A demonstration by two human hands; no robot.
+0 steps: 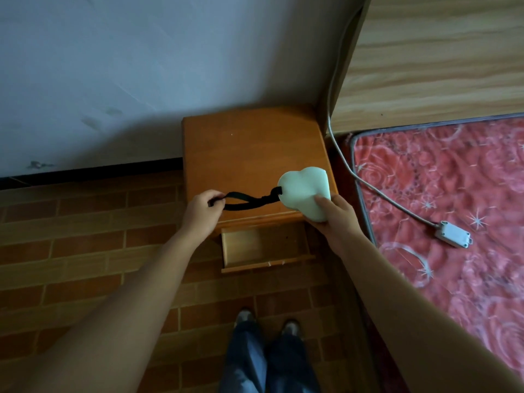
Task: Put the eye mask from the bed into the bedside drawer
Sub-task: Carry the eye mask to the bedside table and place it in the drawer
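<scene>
Both hands have a closed grip on one pale green padded eye mask (304, 191), holding it stretched in the air above the front edge of the orange-brown wooden bedside cabinet (249, 154). On the left, the left hand (201, 212) is curled shut around the end of the mask's black elastic strap (246, 200), which runs as a twisted loop across to the pad. On the right, the right hand (334, 217) pinches the lower edge of the pad, thumb on top and the rest of the fingers beneath it.

Below the hands, the cabinet's single wooden drawer (263, 248) stands pulled out towards the person; the part of its pale floor that shows holds nothing, though the back of it is hidden under the cabinet top and the hands. The mask is above the cabinet top, not in the drawer.

Further right lies the bed with its red rose-patterned mattress (453, 208) and light wooden headboard (442, 58). One white cable (348, 165) comes down past the headboard and ends in one small white plastic box (453, 234) resting on the mattress.

At the bottom, two shoes (266, 321) and blue trouser legs stand on a brick-patterned floor (85, 251).
</scene>
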